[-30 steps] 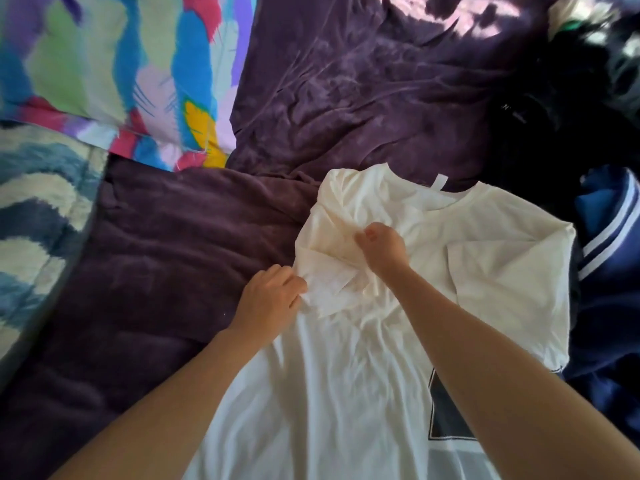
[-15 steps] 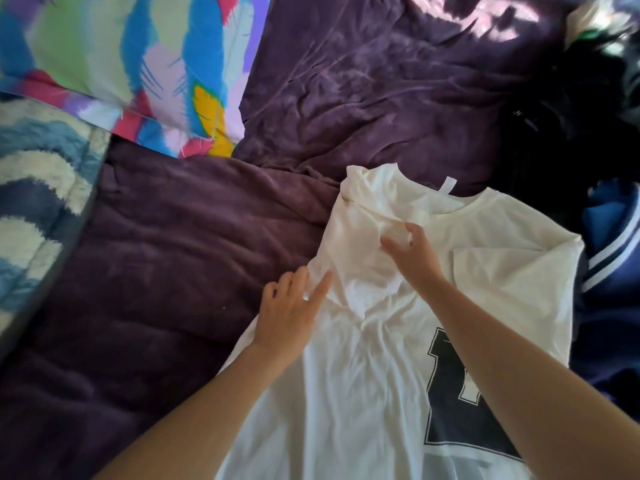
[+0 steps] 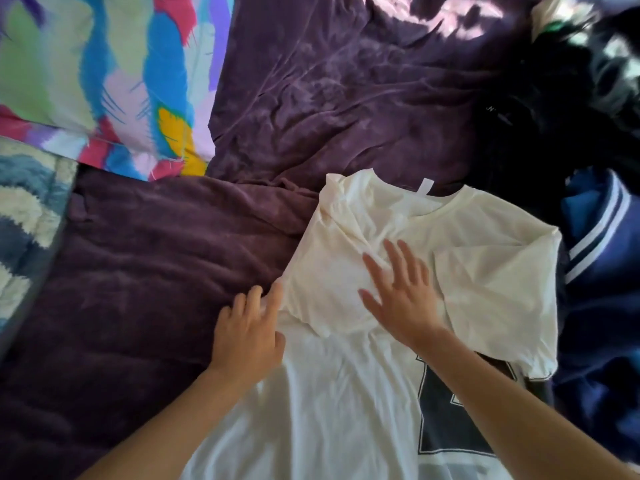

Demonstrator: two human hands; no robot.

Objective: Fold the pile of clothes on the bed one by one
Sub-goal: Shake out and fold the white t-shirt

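- While the white T-shirt (image 3: pixel 329 410) lies flat on the bed (image 3: pixel 138 271), right of centre, its sleeves sit folded inward.
- Right hand (image 3: pixel 401 299), grip spread, presses the left fold; left hand (image 3: pixel 247 330), grip spread too, touches the shirt's edge.
- Smooth outward evenly, keeping edges straight.

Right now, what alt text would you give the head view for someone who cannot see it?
A person's right hand lies flat, fingers spread, on the folded-in sleeve of a white T-shirt laid on a purple blanket, while the left hand rests open at the shirt's left edge. A navy striped garment lies to the right and a feather-print fabric at upper left.
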